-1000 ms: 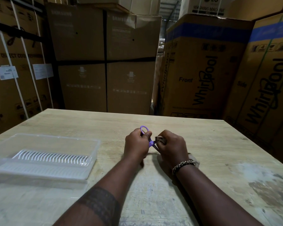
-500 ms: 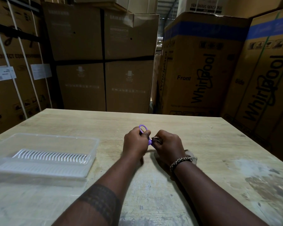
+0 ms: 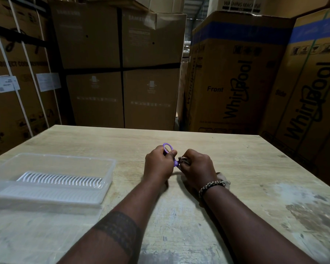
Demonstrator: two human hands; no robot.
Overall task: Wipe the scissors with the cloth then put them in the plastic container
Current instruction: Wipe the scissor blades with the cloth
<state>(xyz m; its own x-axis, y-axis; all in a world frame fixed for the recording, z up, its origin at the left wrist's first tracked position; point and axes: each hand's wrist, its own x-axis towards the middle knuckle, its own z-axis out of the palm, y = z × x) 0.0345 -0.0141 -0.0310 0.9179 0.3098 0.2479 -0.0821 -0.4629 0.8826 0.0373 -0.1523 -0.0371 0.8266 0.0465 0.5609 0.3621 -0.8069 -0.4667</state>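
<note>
Wooden table, scissors blades hidden inside right hand, cloth mostly covered

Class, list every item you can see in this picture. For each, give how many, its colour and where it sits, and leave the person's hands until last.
scissors: one, purple handles, above the table's middle, blades hidden
cloth: one, dull beige, bunched in the right hand, a tail showing beside the wrist
plastic container: one, clear, on the table's left side
ribbed insert: one, white, inside the container
table: one, pale wood, worn patches at near right
cardboard boxes: several, brown, stacked behind the table
bracelet: one, black and beige, on the right wrist
left hand: one, grips the scissors' handles
right hand: one, grips the cloth
</note>
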